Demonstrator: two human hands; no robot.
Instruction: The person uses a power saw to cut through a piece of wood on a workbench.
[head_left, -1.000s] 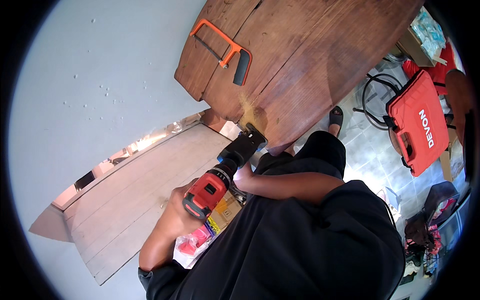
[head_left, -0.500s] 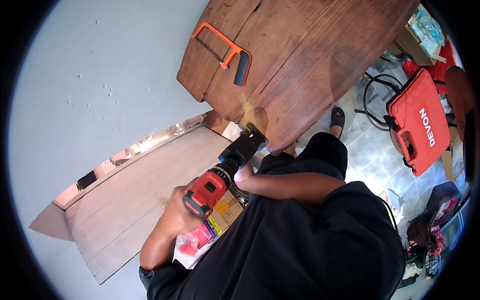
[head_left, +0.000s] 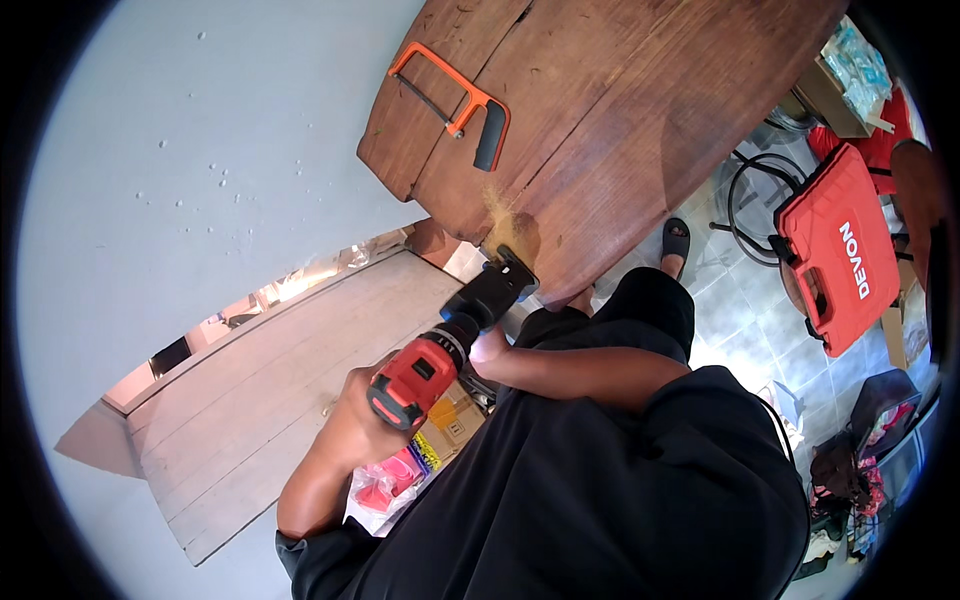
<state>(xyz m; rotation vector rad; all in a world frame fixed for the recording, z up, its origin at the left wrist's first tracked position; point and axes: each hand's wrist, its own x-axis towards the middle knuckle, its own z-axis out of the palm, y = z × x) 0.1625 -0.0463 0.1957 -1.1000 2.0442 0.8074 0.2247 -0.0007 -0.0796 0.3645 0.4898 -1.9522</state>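
A red and black power drill (head_left: 440, 355) points up and to the right, its tip against the near edge of a brown wooden tabletop (head_left: 620, 120). A patch of yellow sawdust (head_left: 505, 225) lies on the wood at the tip. My left hand (head_left: 352, 425) grips the drill's rear handle. My right hand (head_left: 490, 348) holds the black front part of the drill from below. My dark shirt fills the lower middle of the view and hides my lap.
An orange hacksaw with a black handle (head_left: 455, 100) lies on the tabletop. A red tool case (head_left: 835, 250) stands on the tiled floor at right, near a black chair frame (head_left: 745, 190). A pale wooden panel (head_left: 250, 400) lies at left. A cardboard box and pink packs (head_left: 395, 480) sit below the drill.
The drill stays pressed to the table's edge and both hands keep their hold. Only the view has shifted slightly.
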